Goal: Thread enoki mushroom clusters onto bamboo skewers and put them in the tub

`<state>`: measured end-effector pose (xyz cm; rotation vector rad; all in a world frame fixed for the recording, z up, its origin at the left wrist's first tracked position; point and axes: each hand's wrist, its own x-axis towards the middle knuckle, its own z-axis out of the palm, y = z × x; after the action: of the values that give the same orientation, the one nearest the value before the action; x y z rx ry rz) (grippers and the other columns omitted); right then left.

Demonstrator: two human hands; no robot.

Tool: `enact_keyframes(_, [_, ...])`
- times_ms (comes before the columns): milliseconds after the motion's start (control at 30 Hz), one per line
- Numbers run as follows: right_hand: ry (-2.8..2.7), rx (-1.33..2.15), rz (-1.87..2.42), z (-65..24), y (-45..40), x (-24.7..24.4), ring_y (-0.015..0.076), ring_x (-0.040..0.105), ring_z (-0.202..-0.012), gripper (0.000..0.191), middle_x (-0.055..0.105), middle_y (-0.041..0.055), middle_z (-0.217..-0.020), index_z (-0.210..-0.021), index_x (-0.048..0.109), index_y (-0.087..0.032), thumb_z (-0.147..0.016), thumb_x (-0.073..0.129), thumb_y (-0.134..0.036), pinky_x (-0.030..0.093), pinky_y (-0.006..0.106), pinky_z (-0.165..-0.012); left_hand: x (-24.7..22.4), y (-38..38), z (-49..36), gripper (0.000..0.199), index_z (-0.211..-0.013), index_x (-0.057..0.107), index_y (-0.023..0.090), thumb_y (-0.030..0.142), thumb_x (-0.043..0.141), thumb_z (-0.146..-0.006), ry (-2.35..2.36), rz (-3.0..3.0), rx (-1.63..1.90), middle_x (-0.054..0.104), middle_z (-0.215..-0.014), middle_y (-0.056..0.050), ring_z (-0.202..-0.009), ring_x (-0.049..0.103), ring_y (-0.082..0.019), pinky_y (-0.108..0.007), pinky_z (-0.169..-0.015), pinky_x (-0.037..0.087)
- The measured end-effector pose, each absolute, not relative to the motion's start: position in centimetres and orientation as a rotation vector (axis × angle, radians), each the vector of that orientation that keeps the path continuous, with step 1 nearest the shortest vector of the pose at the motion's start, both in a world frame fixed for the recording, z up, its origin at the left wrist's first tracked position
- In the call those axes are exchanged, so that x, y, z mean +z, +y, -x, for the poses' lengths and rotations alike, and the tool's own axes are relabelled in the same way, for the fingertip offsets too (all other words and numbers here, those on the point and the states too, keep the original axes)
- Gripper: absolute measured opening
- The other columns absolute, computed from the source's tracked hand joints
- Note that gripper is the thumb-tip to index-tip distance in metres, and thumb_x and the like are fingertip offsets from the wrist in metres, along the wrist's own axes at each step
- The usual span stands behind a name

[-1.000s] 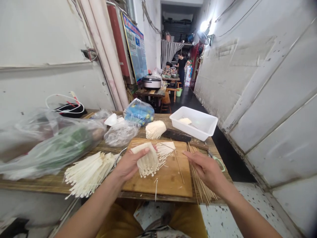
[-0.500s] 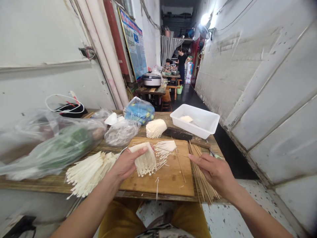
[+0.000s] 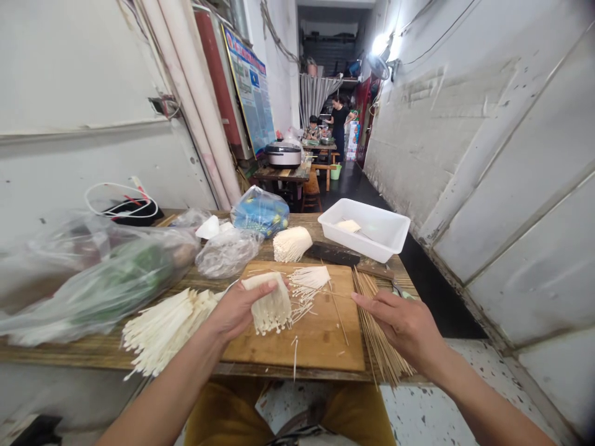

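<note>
We wear mustard-yellow trousers [image 3: 220, 412]; a strip of dark-and-pale patterned cloth [image 3: 302, 437] shows at our lap, and both our forearms [image 3: 174, 368] are bare.

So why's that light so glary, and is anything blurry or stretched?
In the head view, the lamp by the wall fan glares white, likely too bright for the camera; in the head view, the plastic bag smears toward the left edge, while enoki mushrooms in the left hand look clearer; the head view's edges look stretched.
</note>
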<state>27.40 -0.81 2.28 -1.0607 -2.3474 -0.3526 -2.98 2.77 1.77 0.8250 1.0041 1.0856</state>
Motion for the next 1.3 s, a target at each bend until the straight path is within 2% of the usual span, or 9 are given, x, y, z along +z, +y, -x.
enact_keyframes(567, [-2.357,-0.353,1.060,-27.7,-0.7,2.6,0.0098,0.050,-0.052,0.037,0.058,0.0011,-0.067,-0.115,0.067,-0.022,-0.093,0.039,-0.012,0.031,0.021,-0.046,2.7,2.7,2.5,0.032,-0.085,0.075,0.012,0.029,0.082,-0.060,1.046,-0.953,1.067,0.076,-0.080,-0.010,-0.071,0.068,-0.020,-0.029,-0.069,0.052])
enact_keyframes(900, [-2.390,0.095,0.957,-29.0,0.8,3.1,0.0131,0.056,-0.062,0.033,0.062,0.0034,-0.071,-0.117,0.066,-0.023,-0.095,0.041,-0.019,0.040,0.022,-0.054,3.1,2.2,2.5,0.027,-0.087,0.077,0.014,0.031,0.077,-0.066,1.062,-1.226,1.018,0.075,-0.092,-0.011,-0.085,0.068,-0.023,-0.027,-0.077,0.049])
enact_keyframes(1067, [-2.369,0.178,0.912,-28.4,0.6,3.6,0.0137,0.056,-0.061,0.033,0.061,0.0030,-0.067,-0.114,0.067,-0.021,-0.096,0.039,-0.020,0.041,0.023,-0.053,3.7,1.7,2.2,0.024,-0.087,0.077,0.016,0.030,0.075,-0.068,1.063,-1.355,1.004,0.075,-0.096,-0.011,-0.093,0.067,-0.026,-0.031,-0.085,0.049])
enact_keyframes(1167, [-2.391,0.231,0.858,-27.7,-0.3,3.8,0.0135,0.054,-0.060,0.032,0.058,0.0024,-0.067,-0.115,0.065,-0.019,-0.095,0.040,-0.017,0.041,0.024,-0.053,4.5,0.7,1.7,0.021,-0.086,0.077,0.019,0.030,0.074,-0.069,1.093,-1.457,0.974,0.075,-0.096,-0.009,-0.094,0.067,-0.027,-0.033,-0.085,0.049])
enact_keyframes(1300, [-2.412,0.242,0.865,-26.9,-1.8,4.0,0.0120,0.051,-0.059,0.035,0.054,0.0009,-0.068,-0.124,0.059,-0.020,-0.095,0.040,-0.015,0.039,0.023,-0.052,5.4,-0.6,0.8,0.017,-0.081,0.078,0.020,0.027,0.076,-0.066,1.071,-1.433,0.979,0.076,-0.088,-0.009,-0.085,0.069,-0.027,-0.031,-0.077,0.051])
